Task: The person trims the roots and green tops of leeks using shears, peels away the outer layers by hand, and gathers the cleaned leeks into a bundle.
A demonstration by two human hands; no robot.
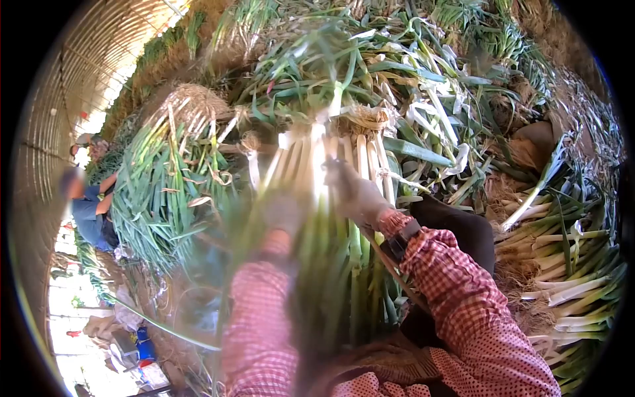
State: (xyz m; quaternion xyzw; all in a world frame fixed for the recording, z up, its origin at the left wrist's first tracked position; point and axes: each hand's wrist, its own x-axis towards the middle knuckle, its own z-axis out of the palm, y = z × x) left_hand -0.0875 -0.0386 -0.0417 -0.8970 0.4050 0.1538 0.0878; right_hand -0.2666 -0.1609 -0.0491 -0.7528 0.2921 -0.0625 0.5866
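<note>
In front of me lies a row of green onions (360,231), white shafts side by side and green leaves running toward my lap. My right hand (360,195), in a pale glove, rests over the row, its bent fingers closed at a bright white green onion (319,155). Motion smears that stalk, and its fingertip contact is partly hidden. My left hand (284,215), also gloved, is over the left part of the row; blur hides its fingers. Just beyond the row lies a coil of dry straw-coloured roots or ties (367,118).
A big bundle of green onions (165,172) stands roots-up at the left. Loose leaves and stalks (397,66) heap beyond my hands. More onions (575,291) lie at the right. Another person (92,208) is at the far left, near bags and a blue object (144,345).
</note>
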